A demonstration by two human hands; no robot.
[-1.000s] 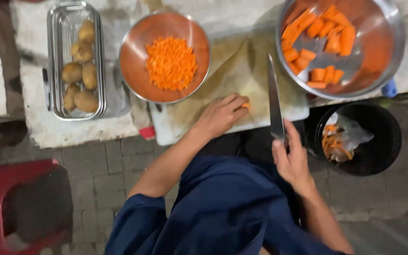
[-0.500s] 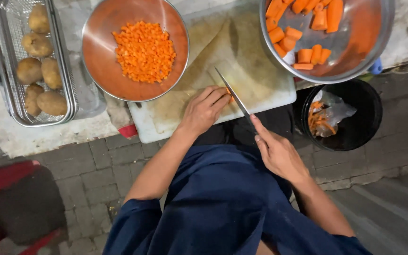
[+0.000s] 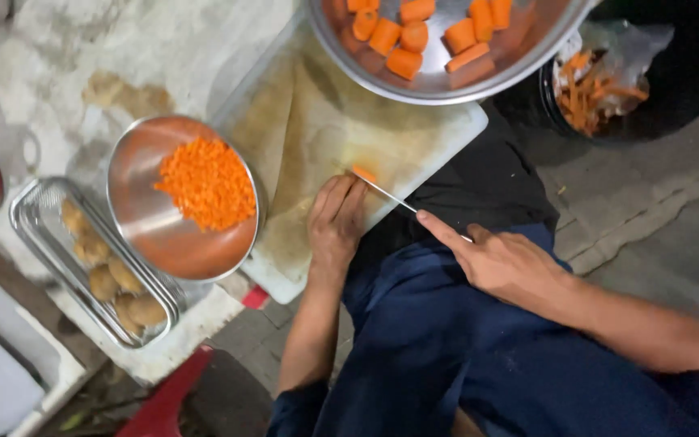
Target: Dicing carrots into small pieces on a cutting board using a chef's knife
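Slicing: left hand (image 3: 335, 222) pinning carrot piece (image 3: 363, 173) on cutting board (image 3: 317, 129), fingertips best curled back; right hand (image 3: 503, 263) gripping knife (image 3: 390, 197), handle seemingly hidden.

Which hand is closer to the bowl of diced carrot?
Left. The left hand rests on the cutting board just beside the bowl of diced carrot; the right hand holds the knife farther away.
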